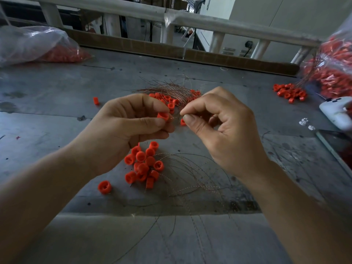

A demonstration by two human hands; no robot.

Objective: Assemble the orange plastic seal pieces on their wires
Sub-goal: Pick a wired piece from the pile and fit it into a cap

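Left hand (pixel 133 119) pinches an orange seal piece (pixel 163 116), right hand (pixel 219 121) pinches a wire (pixel 173 118) (lying left-right) pointing at it.

Small assembly workshop: scuffed grey workbench (pixel 57 111), bulk plastic bags (pixel 28 40) of orange seal pieces (pixel 62 54), loose wire bundle (pixel 167 86).

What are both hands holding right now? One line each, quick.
Left hand: closed, pinching an orange seal piece.
Right hand: closed, pinching a thin wire that leads to that piece.
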